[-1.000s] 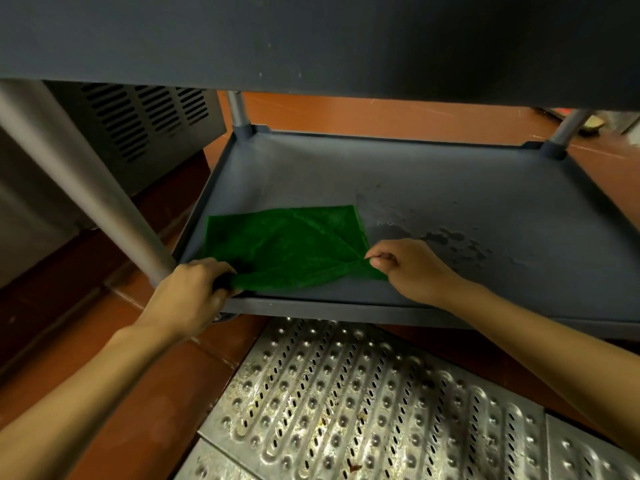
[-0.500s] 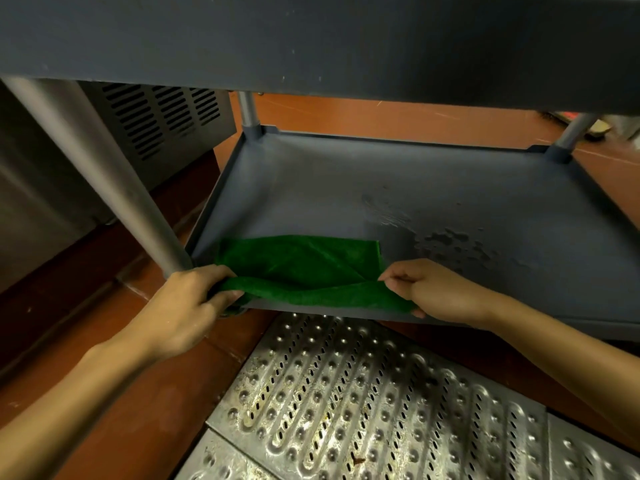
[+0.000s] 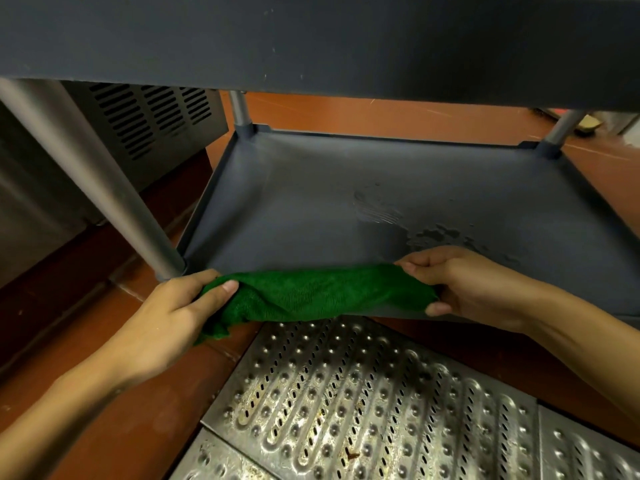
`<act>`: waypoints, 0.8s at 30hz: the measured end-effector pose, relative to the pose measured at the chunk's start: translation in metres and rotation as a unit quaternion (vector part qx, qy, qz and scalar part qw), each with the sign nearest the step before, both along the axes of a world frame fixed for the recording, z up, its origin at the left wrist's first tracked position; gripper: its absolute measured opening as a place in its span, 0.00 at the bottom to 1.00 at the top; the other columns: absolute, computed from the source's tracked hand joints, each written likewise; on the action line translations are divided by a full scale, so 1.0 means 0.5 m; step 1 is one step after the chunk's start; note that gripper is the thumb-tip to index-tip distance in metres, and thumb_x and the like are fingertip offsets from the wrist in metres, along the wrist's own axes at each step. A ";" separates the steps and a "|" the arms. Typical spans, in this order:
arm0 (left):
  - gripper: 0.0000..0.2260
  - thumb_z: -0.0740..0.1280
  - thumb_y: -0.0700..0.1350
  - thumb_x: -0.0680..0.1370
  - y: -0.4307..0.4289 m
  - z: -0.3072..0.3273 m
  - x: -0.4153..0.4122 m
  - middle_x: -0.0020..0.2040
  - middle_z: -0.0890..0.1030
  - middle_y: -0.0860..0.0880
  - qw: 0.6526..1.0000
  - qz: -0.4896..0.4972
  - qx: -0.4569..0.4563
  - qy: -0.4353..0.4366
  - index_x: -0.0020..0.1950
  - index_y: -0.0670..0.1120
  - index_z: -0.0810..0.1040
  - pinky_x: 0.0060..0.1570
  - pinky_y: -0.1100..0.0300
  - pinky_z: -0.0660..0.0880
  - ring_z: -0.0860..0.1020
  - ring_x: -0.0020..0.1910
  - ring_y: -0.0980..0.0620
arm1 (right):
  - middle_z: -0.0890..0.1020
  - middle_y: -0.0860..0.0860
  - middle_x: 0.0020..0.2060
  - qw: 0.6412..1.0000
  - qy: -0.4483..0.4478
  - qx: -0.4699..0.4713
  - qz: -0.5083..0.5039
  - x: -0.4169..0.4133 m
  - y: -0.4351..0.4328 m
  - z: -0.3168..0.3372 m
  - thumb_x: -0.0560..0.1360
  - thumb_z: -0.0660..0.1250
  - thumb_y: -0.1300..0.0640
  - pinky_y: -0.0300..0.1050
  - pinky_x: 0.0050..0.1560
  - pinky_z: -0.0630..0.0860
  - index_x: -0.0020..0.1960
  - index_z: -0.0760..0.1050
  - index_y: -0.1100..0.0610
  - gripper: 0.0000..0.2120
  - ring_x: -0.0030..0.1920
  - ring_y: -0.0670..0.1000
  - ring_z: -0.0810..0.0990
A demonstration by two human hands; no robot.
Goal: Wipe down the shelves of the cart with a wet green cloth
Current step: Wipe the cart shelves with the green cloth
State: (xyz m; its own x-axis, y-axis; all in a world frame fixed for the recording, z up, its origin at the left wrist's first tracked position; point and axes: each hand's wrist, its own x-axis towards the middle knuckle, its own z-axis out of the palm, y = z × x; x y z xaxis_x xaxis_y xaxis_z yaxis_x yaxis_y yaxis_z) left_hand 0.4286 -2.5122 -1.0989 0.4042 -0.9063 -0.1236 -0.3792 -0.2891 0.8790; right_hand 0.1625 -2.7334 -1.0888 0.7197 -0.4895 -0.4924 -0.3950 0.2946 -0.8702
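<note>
The bunched green terry cloth (image 3: 322, 292) is lying 9-to-3 o'clock along the near rim of the dark grey plastic shelf (image 3: 346, 174), left hand (image 3: 166, 317) and right hand (image 3: 464, 285) each gripping one end.

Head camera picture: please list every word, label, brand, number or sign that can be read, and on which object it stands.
None: no text can be read here. The lower shelf, the green cloth, the vented cabinet and the metal floor grate show no letters or numbers. The small items on the floor at far right are too blurred to tell.
</note>
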 end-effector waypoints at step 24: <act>0.17 0.58 0.51 0.84 -0.149 0.113 -0.072 0.60 0.84 0.43 0.866 0.134 -0.103 0.470 0.65 0.43 0.78 0.53 0.51 0.82 0.84 0.57 0.46 | 0.80 0.52 0.46 0.972 -0.231 0.002 -0.049 0.127 0.008 0.165 0.81 0.60 0.62 0.35 0.35 0.74 0.54 0.76 0.61 0.07 0.41 0.46 0.78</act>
